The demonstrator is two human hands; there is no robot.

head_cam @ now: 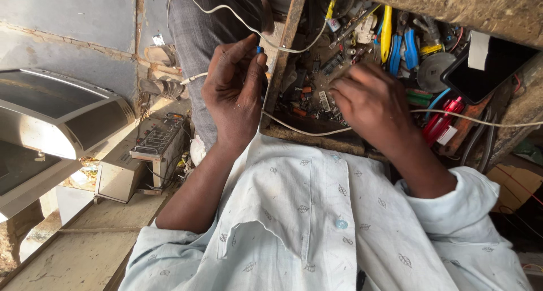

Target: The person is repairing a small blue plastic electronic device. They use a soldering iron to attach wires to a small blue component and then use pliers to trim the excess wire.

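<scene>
At the far left of the frame a grey metal appliance [54, 113] with a dark slanted panel sits on a ledge, and just to its right, lower down, stands a small beige box with a wire rack [148, 155] on top. Above these, in the upper middle, a leg in grey trousers [192, 36] runs down the frame.

The left hand [235, 90] is in the upper middle, fingers curled together and pinched at the top on a small blue-tipped piece [259, 49] at the end of a white wire [226, 11]. The wire loops up from the fingertips toward the top edge, and also crosses right over the rim of a wooden tray [283, 48]. The blue tip lies right at the thumb and forefinger, just left of the tray's edge.

The right hand [370, 101] lies to the right, inside the tray, knuckles up and fingers bent down into a litter of small electronic parts [317, 96]; whether it grips anything I cannot tell, as the fingertips are hidden among the parts. Another white wire [481, 120] passes under this hand toward the right edge.

Further right in the tray lie a yellow-handled tool [386, 33], blue-handled pliers [408, 50], a grey disc [432, 70], a red tool [441, 118] and a dark phone [486, 70]. The person's pale patterned shirt [317, 223] fills the bottom of the frame.
</scene>
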